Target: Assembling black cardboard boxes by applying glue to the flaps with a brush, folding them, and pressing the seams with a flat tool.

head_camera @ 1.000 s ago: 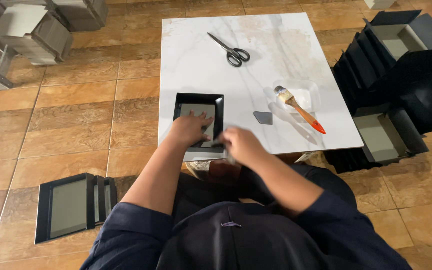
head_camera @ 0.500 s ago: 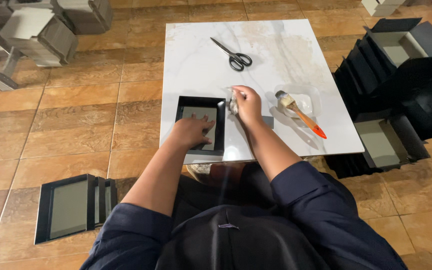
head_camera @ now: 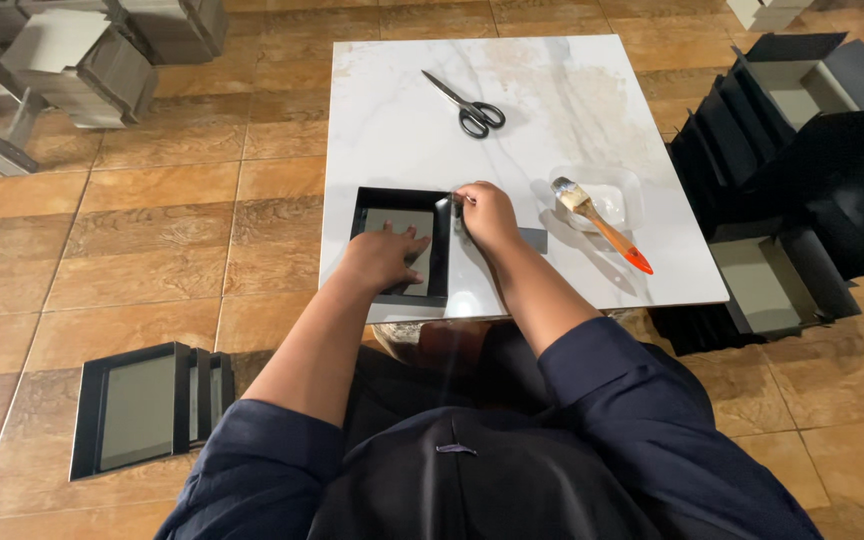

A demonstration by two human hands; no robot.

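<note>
A shallow black box (head_camera: 372, 200) with a grey inside lies at the near edge of the white marble table (head_camera: 552, 90). My left hand (head_camera: 384, 252) rests flat on the box's grey floor, fingers spread. My right hand (head_camera: 487, 212) is at the box's far right corner. Its fingertips pinch a thin shiny strip (head_camera: 449, 205) that runs along the box's right wall. A small dark grey piece (head_camera: 534, 240) lies on the table just right of that hand.
Black scissors (head_camera: 467, 105) lie further back on the table. A brush with an orange handle (head_camera: 602, 225) rests across a clear dish (head_camera: 622, 190). Stacks of black and grey boxes stand on the tiled floor at left (head_camera: 142, 405), right (head_camera: 782, 280) and upper left (head_camera: 102, 60).
My right hand went from the box's near edge up and right over the table, then settled on the box's far right corner. My left hand stayed pressed on the box.
</note>
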